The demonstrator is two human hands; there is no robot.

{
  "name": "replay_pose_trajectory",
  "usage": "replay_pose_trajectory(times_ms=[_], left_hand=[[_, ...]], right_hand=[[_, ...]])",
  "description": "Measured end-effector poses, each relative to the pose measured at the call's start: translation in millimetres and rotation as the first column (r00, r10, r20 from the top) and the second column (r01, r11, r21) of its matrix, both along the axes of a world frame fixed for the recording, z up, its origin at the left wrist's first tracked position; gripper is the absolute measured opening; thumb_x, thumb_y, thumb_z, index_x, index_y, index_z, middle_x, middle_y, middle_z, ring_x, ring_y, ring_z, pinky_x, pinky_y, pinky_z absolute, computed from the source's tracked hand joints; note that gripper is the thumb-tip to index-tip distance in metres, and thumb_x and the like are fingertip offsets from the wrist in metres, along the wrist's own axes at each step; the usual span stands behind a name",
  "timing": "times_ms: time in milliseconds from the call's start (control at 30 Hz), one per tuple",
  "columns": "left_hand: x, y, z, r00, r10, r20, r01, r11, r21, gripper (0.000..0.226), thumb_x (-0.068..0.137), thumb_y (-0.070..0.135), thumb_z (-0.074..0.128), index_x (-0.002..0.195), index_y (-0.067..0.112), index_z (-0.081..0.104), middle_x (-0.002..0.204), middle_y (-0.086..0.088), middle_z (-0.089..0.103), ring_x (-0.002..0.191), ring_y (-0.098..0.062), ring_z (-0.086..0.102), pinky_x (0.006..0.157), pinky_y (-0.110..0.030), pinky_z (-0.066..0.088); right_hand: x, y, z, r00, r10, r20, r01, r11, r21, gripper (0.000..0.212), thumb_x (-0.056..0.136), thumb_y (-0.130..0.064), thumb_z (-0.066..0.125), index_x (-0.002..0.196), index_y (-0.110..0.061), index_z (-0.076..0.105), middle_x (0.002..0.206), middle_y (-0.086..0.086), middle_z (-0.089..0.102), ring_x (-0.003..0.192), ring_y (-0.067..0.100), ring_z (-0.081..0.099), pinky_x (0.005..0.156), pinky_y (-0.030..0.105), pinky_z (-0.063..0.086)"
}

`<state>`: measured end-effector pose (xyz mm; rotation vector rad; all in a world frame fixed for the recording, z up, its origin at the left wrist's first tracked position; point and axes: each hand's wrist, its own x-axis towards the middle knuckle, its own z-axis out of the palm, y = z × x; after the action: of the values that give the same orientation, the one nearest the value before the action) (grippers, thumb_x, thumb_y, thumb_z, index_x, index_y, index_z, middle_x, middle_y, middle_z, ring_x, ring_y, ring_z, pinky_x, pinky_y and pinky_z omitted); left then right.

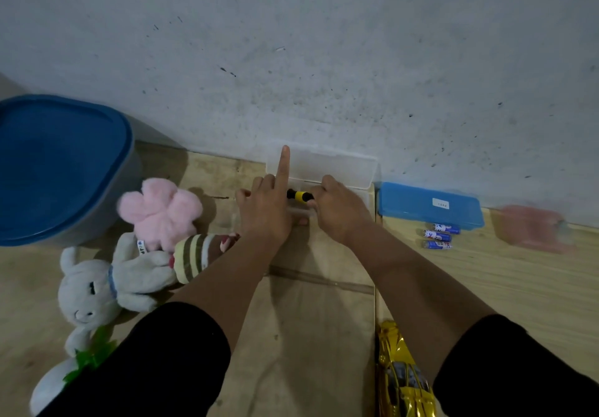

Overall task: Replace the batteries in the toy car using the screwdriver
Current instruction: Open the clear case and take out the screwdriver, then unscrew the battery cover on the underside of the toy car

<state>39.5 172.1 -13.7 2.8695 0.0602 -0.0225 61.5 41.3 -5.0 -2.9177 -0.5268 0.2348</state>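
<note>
- The task looks to be at its very start: the person is fetching the tool, and nothing on the car shows as opened.
- The right hand (337, 209) curls its fingers round the screwdriver (299, 195), whose yellow-and-black handle sticks out to the left of the grip, over the open clear plastic box (340, 168) against the wall.
- The left hand (264, 212) rests just left of that grip at the box's near edge, forefinger straight up against the raised lid, the other fingers loosely bent; whether it holds anything cannot be told.
- The gold toy car (402, 377) lies well behind the grip, near the person's right sleeve, untouched by either hand; its battery cover cannot be seen from here.
- Three blue batteries (439, 236) lie to the right of the grip, in front of a closed blue case (431, 206); whether they are fresh or spent cannot be told.
- Left to do, by this reading: bring the screwdriver to the car, undo the cover, swap the cells, screw it closed.
</note>
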Motion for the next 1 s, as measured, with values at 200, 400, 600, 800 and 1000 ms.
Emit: replay_pose_trajectory(times_ms=[200, 400, 600, 800, 1000], left_hand=[[-6, -3, 9, 0.996, -0.089, 0.028, 0.087, 0.994, 0.059, 0.13, 0.065, 0.061, 0.072, 0.144, 0.028, -0.026, 0.126, -0.005, 0.044, 0.115, -0.024, 0.039, 0.09, -0.041, 0.033], [-36, -38, 34, 0.988, -0.154, -0.02, 0.153, 0.986, -0.066, 0.126, 0.064, 0.068, 0.066, 0.144, 0.032, -0.023, 0.133, -0.005, 0.039, 0.124, -0.025, 0.032, 0.098, -0.043, 0.029], [-106, -101, 46, 0.969, -0.235, -0.071, 0.23, 0.97, -0.074, 0.121, 0.065, 0.069, 0.065, 0.145, 0.035, -0.02, 0.136, -0.004, 0.037, 0.125, -0.025, 0.031, 0.095, -0.043, 0.032], [-188, -155, 25, 0.947, -0.274, -0.168, 0.258, 0.96, -0.113, 0.115, 0.065, 0.072, 0.062, 0.143, 0.044, -0.017, 0.14, -0.003, 0.031, 0.128, -0.026, 0.027, 0.098, -0.05, 0.031], [-231, -172, 16, 0.941, -0.186, -0.283, 0.209, 0.977, 0.051, 0.099, 0.067, 0.084, 0.044, 0.146, 0.045, -0.003, 0.145, -0.007, 0.013, 0.131, -0.03, 0.02, 0.098, -0.052, 0.032]], right_hand=[[-19, -25, 25, 0.973, -0.147, 0.18, 0.148, 0.989, 0.006, 0.031, 0.1, -0.027, 0.038, 0.119, -0.006, 0.047, 0.116, 0.011, 0.045, 0.1, 0.027, 0.05, 0.075, 0.035, 0.041], [-69, -84, 44, 0.895, -0.425, 0.136, 0.407, 0.902, 0.142, 0.044, 0.099, -0.025, 0.037, 0.14, -0.009, 0.031, 0.125, 0.013, 0.048, 0.11, 0.03, 0.05, 0.089, 0.039, 0.044], [-160, -165, 22, 0.888, -0.4, 0.226, 0.427, 0.9, -0.085, 0.049, 0.098, -0.016, 0.033, 0.146, -0.009, 0.026, 0.143, 0.014, 0.04, 0.106, 0.031, 0.049, 0.082, 0.037, 0.045], [-250, -205, -11, 0.855, -0.516, 0.052, 0.513, 0.856, 0.073, 0.05, 0.094, -0.025, 0.044, 0.141, -0.011, 0.039, 0.093, 0.02, 0.059, 0.075, 0.038, 0.058, 0.059, 0.041, 0.049], [-288, -223, -33, 0.88, -0.475, 0.001, 0.475, 0.88, -0.026, 0.054, 0.097, -0.029, 0.043, 0.147, -0.017, 0.026, 0.109, 0.018, 0.057, 0.101, 0.036, 0.054, 0.079, 0.045, 0.043]])
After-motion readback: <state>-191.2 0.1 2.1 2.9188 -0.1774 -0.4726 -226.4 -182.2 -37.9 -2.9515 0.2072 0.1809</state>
